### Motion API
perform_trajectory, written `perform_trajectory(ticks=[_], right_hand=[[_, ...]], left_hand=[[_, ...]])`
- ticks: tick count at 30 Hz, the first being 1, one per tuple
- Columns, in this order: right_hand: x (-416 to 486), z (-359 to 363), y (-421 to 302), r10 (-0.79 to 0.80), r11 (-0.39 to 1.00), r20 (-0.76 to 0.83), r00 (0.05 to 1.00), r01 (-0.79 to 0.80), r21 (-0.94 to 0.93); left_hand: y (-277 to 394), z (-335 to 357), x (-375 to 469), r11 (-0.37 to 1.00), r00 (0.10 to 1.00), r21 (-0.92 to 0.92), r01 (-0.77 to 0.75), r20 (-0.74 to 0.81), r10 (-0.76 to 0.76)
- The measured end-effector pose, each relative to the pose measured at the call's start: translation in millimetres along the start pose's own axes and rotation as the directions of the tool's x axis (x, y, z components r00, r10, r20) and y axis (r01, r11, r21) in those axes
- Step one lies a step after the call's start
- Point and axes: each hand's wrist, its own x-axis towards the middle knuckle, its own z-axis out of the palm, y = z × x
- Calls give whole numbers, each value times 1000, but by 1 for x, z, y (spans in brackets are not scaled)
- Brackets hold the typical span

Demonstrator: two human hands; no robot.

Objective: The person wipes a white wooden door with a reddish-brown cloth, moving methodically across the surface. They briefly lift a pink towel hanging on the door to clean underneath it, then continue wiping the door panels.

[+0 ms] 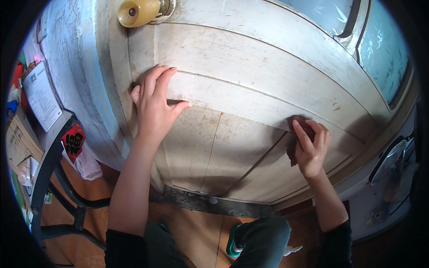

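Observation:
A white painted wooden door (231,93) with brown stains and scuffs fills the middle of the view. My left hand (156,102) rests on it at the left, fingers and thumb spread around the end of a horizontal rail. Under my right hand (311,145) a dark brown cloth (303,124) is pressed to the same rail farther right; one end of it hangs below my fingers. The door's round yellowish knob (140,12) is at the top left, above my left hand.
Frosted glass panes (383,57) sit at the upper right. On the left, a black metal-framed table (50,160) carries a printed sheet (42,97) and a cardboard box (20,140). A fan-like round object (388,160) is at the right. Below lie a dark threshold (221,204) and orange floor tiles (197,231).

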Motion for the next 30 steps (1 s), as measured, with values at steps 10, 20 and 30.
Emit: perform_trajectory(ticks=[10, 20, 30], right_hand=[[86, 72, -111, -4, 987, -57, 998, 13, 163], [58, 52, -71, -17, 986, -11, 1000, 19, 166], [-20, -17, 27, 72, 996, 31, 997, -70, -57]], left_hand=[[-2, 4, -1, 999, 1000, -42, 2, -29, -3], [-5, 3, 0, 1000, 999, 4, -28, -28, 28], [-2, 0, 1, 1000, 1000, 14, -16, 2, 16]])
